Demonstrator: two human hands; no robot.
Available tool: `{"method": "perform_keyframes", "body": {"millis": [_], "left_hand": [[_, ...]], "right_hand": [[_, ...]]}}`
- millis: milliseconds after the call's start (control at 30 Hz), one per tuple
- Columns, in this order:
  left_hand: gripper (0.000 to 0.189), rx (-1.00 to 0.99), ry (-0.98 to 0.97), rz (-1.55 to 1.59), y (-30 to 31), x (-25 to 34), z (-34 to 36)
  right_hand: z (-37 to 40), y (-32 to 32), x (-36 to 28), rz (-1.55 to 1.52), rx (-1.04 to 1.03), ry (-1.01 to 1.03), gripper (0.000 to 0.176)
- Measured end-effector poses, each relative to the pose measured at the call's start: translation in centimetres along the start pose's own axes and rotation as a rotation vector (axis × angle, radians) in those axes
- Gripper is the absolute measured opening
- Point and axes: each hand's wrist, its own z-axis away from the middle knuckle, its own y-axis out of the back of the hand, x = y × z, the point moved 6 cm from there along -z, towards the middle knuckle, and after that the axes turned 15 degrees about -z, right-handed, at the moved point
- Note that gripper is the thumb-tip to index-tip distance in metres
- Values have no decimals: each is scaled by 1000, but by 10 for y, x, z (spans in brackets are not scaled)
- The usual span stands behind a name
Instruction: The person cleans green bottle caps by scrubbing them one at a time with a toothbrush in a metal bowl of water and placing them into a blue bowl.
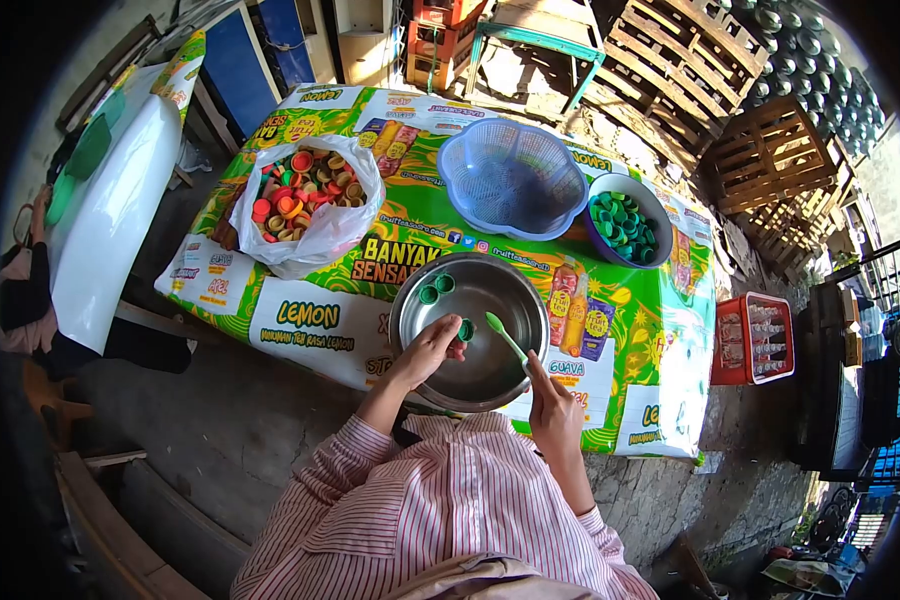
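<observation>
Over a stainless steel bowl (500, 385) at the table's near edge, my left hand (428, 354) pinches a green bottle cap (467, 330). My right hand (555, 400) grips the pale handle of a green-headed toothbrush (508, 338), whose head points at the cap but appears a little apart from it. Inside the bowl, left of centre, lie a few more green caps (429, 295). To the right behind it stands a purple-rimmed bowl (660, 215) heaped with green caps (622, 228).
A white plastic bag (315, 250) full of mixed caps (305, 195) stands on the printed table cover (305, 320). Beyond the steel bowl sits a blue basket (513, 180). A red crate (753, 338) is right of the table; wooden pallets (680, 60) lean behind. Another person's arm (38, 220) shows far left.
</observation>
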Motion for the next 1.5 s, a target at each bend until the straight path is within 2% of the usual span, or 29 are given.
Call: {"method": "perform_keyframes", "body": {"millis": [67, 100, 267, 433, 500, 600, 667, 733, 767, 833, 967, 1033, 1067, 1133, 1167, 1267, 1300, 1333, 1367, 1400, 1467, 1500], "left_hand": [[31, 29, 21, 3, -1, 3, 2], [32, 56, 43, 6, -1, 5, 2], [36, 9, 49, 46, -4, -6, -1], [40, 0, 48, 78, -8, 8, 0], [42, 30, 98, -114, -4, -1, -2], [42, -33, 69, -3, -6, 2, -6], [44, -7, 43, 17, -6, 7, -7], [45, 30, 208, -58, -3, 3, -4], [45, 42, 205, -54, -4, 7, -4], [45, -26, 316, -153, -9, 8, -2], [49, 6, 361, -147, -10, 0, -7], [53, 129, 474, -413, -10, 12, 2], [53, 143, 469, -410, -10, 16, 3], [55, -103, 524, -540, -19, 18, 4], [55, -93, 517, -553, -19, 16, 3], [57, -65, 387, -843, -13, 23, -4], [57, -42, 388, -840, -13, 25, -2], [54, 87, 290, -877, -10, 35, -2], [52, 215, 191, -911, -10, 45, -1], [52, 239, 189, -909, -13, 49, 1], [41, 479, 51, -926, -18, 66, 10], [32, 560, -88, -1003, -23, 68, 11]], "right_hand": [[-1, 4, -3, -58, 32, 13, 51], [0, 0, -7, -21, -26, 10, 51], [0, -5, 4, -97, -12, -60, 50], [-4, 3, -7, 50, -65, 63, 53], [-8, 8, -6, 116, -65, 84, 51], [-17, 19, -10, 99, -30, 98, 47], [-18, 20, -8, 125, -62, 113, 47], [-18, 15, -3, 84, -137, 189, 47], [-20, 17, 0, 121, -126, 214, 51], [-25, 27, -1, 127, -115, 222, 48], [-31, 37, -1, 121, -146, 278, 46], [-34, 38, 3, 107, -199, 328, 45], [-36, 41, 6, 104, -202, 342, 45], [-42, 46, 9, 104, -175, 398, 50], [-44, 49, 5, 84, -165, 419, 47], [-46, 54, 5, 94, -139, 491, 45], [-48, 56, 6, 62, -139, 474, 43], [-47, 55, 7, 55, -144, 494, 43], [-48, 58, 16, 25, -108, 391, 42], [-51, 61, 25, -5, -73, 290, 41], [-50, 60, 30, -121, -36, 266, 35], [-47, 56, 31, -133, -37, 249, 34]]}}
